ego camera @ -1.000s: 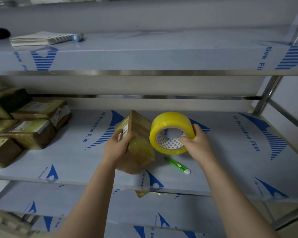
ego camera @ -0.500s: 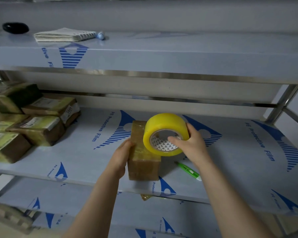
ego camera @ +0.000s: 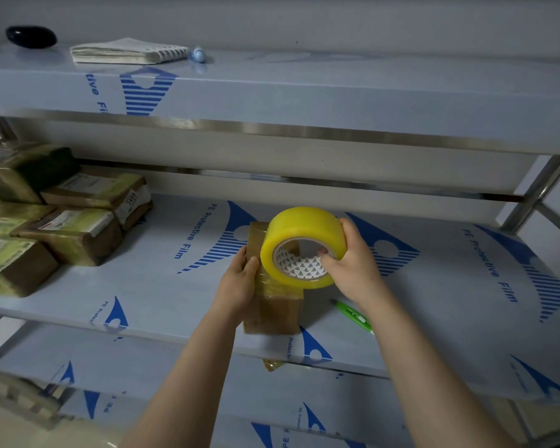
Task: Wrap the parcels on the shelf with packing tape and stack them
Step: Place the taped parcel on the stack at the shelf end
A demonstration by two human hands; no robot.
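left hand (ego camera: 238, 282) gripping parcel (ego camera: 274, 305), right hand (ego camera: 353, 266) holding tape roll (ego camera: 299, 234)

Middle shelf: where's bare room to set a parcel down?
Two free patches on the middle shelf: between the stacked parcels and the left hand; and right of the green cutter, out to the corner post. Crowded: the left end, and the centre, where the left hand grips the parcel and the right hand holds the tape roll.

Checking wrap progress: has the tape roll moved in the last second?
Yes. The tape roll has shifted left, away from the green cutter on the shelf, and now overlaps the parcel.
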